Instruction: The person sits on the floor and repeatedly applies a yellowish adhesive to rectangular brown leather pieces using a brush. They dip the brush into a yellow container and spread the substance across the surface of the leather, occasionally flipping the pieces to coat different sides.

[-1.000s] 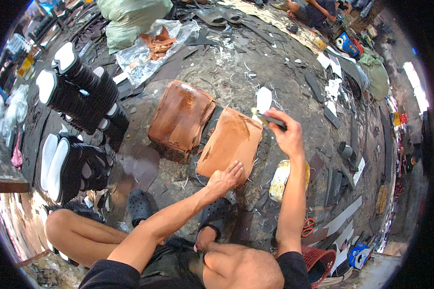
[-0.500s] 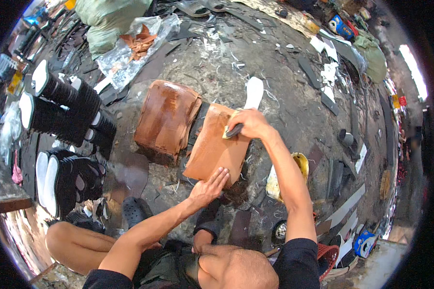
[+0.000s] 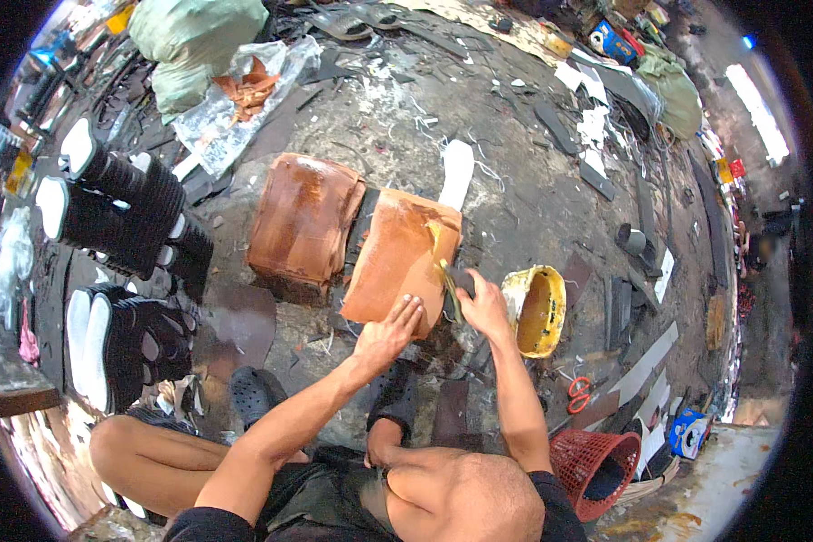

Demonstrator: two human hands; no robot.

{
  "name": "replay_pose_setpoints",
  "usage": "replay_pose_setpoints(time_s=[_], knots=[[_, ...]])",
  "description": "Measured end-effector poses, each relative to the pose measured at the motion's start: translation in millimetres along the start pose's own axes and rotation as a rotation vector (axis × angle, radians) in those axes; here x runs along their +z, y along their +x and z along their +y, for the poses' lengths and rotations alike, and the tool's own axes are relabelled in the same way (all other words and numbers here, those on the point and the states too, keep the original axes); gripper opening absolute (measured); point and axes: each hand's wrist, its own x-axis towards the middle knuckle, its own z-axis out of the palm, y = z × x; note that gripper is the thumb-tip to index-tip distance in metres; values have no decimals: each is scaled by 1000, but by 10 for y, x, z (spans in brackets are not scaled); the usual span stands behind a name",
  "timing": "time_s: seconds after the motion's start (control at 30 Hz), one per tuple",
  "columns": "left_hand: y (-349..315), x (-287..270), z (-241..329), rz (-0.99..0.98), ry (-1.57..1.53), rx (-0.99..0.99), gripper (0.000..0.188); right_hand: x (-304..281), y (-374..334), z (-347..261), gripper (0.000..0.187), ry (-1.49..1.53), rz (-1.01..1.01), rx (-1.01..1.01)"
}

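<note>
A stack of tan leather sheets (image 3: 393,244) lies on the floor in front of me, its top sheet wet and shiny in the upper part, with a yellow glue streak near the right edge. My left hand (image 3: 391,331) rests flat on the stack's near edge, fingers stretched. In my right hand (image 3: 483,303) is a dark, flat glue spreader (image 3: 452,287) with a yellow, glue-coated edge, held at the right edge of the top sheet. Just right of that hand stands an open yellow-rimmed glue container (image 3: 558,312). A white insole-shaped piece (image 3: 457,172) sticks out beyond the stack's far edge.
A second stack of brown leather (image 3: 303,217) sits to the left. Further left are piles of black soles (image 3: 122,221) with white tops. Red-handled scissors (image 3: 579,395) and a red basket (image 3: 596,465) are at right. Scraps litter the floor.
My right hand has moved down and toward me with the glue spreader, from the sheet's far part to its right edge. A yellow glue streak now shows there. My left hand stays on the stack.
</note>
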Motion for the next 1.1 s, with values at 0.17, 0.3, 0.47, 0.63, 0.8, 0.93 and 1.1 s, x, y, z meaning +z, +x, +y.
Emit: replay_pose_setpoints(time_s=[0.17,0.3,0.47,0.63,0.8,0.93,1.1], knots=[[266,-211,18,-145,-188,-116,83,-251,485,-184,43,-87,105,-48],[203,-313,69,-87,-431,-175,78,-111,440,-150,31,-8,20,-150],[-153,-459,-132,522,-562,-643,38,101,-628,-336,31,58,-37,-312],[-259,-470,-109,360,-528,-612,43,-151,-726,-784,25,185,115,-278],[-199,-287,187,-138,-341,-455,87,-263,498,-784,37,-275,-149,-65],[-173,-322,291,-348,-241,-486,93,-109,872,-955,36,-268,-347,-391],[-88,-315,359,-297,-239,-452,85,-197,1511,-451,37,-317,-141,-53]])
